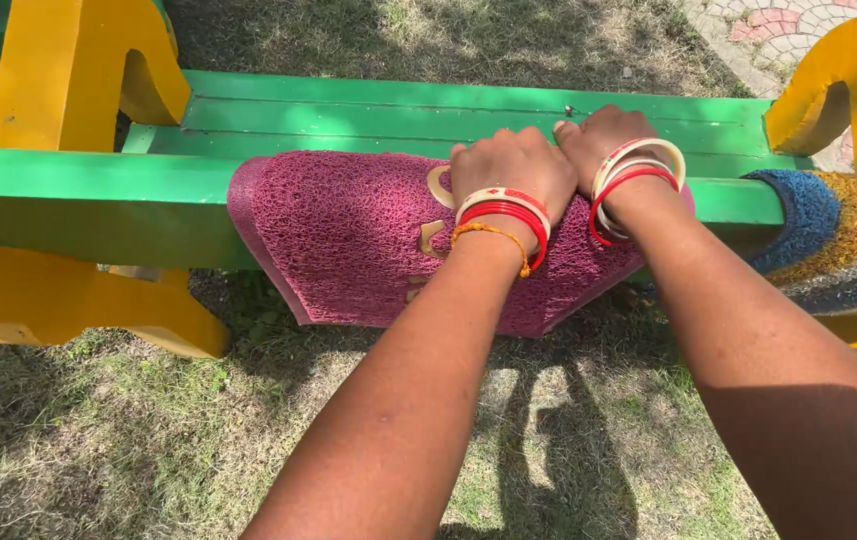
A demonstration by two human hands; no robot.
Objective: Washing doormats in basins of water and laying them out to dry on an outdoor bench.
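My left hand (511, 165) and right hand (604, 138) are fists pressing the maroon mat (349, 235) draped over the green bench (99, 190); letting go, I judge, could slide it onto grass (99, 440).

Two mats (349, 235) (834, 235), one green bench (99, 190), perhaps seven bangles (509, 212).

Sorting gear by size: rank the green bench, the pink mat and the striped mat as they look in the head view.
1. green bench, which spans most of the frame
2. pink mat, draped over the bench under both hands
3. striped mat, though the frame edge cuts it off, so its full size is unsure
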